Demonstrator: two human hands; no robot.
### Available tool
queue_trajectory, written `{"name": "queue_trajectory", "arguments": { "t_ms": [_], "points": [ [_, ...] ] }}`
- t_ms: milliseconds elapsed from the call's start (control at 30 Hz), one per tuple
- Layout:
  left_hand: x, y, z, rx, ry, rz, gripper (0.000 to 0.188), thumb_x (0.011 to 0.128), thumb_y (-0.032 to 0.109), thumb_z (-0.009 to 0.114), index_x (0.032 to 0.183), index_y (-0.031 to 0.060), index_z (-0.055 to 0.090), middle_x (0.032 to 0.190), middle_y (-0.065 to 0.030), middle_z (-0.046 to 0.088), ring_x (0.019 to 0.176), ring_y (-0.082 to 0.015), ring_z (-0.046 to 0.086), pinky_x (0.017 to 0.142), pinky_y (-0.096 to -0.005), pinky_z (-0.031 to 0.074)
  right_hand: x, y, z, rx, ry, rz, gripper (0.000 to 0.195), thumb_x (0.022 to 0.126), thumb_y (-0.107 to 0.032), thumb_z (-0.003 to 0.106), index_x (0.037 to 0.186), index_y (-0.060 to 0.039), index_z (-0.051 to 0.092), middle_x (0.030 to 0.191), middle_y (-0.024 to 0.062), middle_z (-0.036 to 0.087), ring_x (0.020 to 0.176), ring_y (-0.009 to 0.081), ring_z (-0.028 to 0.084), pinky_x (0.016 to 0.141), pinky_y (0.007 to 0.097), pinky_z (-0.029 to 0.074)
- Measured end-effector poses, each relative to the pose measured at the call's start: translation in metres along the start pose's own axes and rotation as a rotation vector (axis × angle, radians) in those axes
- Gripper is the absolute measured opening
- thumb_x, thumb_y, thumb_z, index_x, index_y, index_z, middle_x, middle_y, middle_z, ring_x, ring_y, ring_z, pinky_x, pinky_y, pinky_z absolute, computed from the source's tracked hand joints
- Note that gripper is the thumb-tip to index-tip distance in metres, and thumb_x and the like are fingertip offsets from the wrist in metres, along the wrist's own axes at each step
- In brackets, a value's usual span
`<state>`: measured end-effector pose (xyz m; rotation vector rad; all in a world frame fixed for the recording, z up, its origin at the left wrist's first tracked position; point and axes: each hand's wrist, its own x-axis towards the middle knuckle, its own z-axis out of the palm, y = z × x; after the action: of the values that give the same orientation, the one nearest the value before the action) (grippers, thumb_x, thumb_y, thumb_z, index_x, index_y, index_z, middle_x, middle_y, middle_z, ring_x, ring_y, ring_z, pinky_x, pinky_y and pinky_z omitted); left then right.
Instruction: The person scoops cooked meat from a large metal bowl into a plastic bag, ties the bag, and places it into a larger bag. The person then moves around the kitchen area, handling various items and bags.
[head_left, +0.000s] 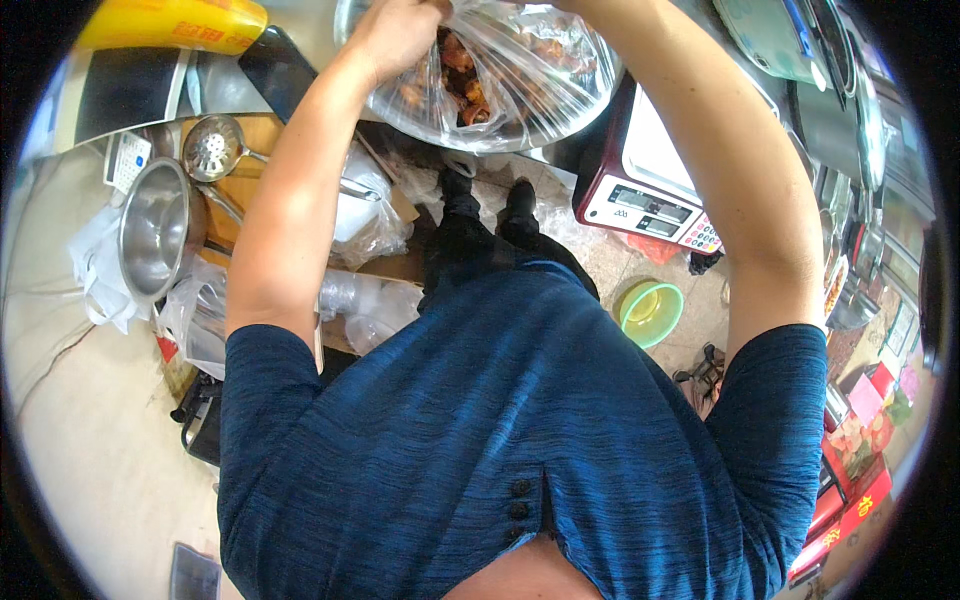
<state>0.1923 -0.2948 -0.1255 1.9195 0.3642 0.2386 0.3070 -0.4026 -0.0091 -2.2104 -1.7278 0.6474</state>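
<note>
A round metal tray (525, 142) sits at the top of the view with clear plastic film (540, 97) spread over it. Dark, glossy pieces of cooked meat (463, 75) show through an opening in the film at the left. My left hand (401, 34) pinches a gathered part of the film above the tray's left side. At the top edge, above the tray's right side, only the wrist end of my right hand (581, 4) shows. Its fingers are cut off by the frame, so their grip is hidden.
A digital scale (637, 202) stands right of the tray. To the left are a skimmer (215, 148), a steel bowl (155, 229), a wooden board (217, 195) and a dark phone-like slab (277, 71). A green plastic basin (651, 313) rests on the tiled floor.
</note>
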Motion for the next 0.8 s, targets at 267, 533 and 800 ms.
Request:
{"name": "queue_trajectory", "arguments": {
  "t_ms": [267, 533, 800],
  "points": [
    [-0.008, 0.023, -0.023, -0.267, -0.099, -0.377, 0.023, 0.091, 0.023, 0.051, 0.092, 0.0035, 0.063, 0.081, -0.0047, 0.062, 0.071, -0.0144, 0.056, 0.057, -0.0277, 0.044, 0.012, 0.005, 0.019, 0.063, 0.157, -0.038, 0.026, 0.07, -0.024, 0.064, 0.085, -0.0037, 0.065, 0.082, 0.0211, 0.064, 0.081, 0.0366, 0.062, 0.072, 0.0419, 0.049],
    [-0.016, 0.023, -0.041, -0.445, -0.156, -0.39, 0.033, 0.092, 0.031, 0.053, 0.097, 0.0011, 0.066, 0.093, -0.0066, 0.065, 0.089, -0.0146, 0.055, 0.084, -0.0309, 0.042, 0.001, -0.002, 0.02, -0.068, 0.163, 0.02, 0.023, 0.072, -0.03, 0.065, 0.074, -0.0074, 0.066, 0.08, 0.016, 0.064, 0.076, 0.0327, 0.063, 0.066, 0.0418, 0.05],
    [-0.019, 0.025, -0.036, -0.483, -0.13, -0.414, 0.019, 0.078, 0.006, 0.066, 0.096, 0.0023, 0.064, 0.09, -0.0041, 0.066, 0.092, -0.0132, 0.058, 0.085, -0.0277, 0.043, -0.044, -0.005, 0.047, -0.041, 0.207, -0.039, 0.012, 0.08, -0.017, 0.062, 0.078, -0.0059, 0.063, 0.072, 0.0104, 0.061, 0.065, 0.0278, 0.06, 0.062, 0.0356, 0.048]
  ]
}}
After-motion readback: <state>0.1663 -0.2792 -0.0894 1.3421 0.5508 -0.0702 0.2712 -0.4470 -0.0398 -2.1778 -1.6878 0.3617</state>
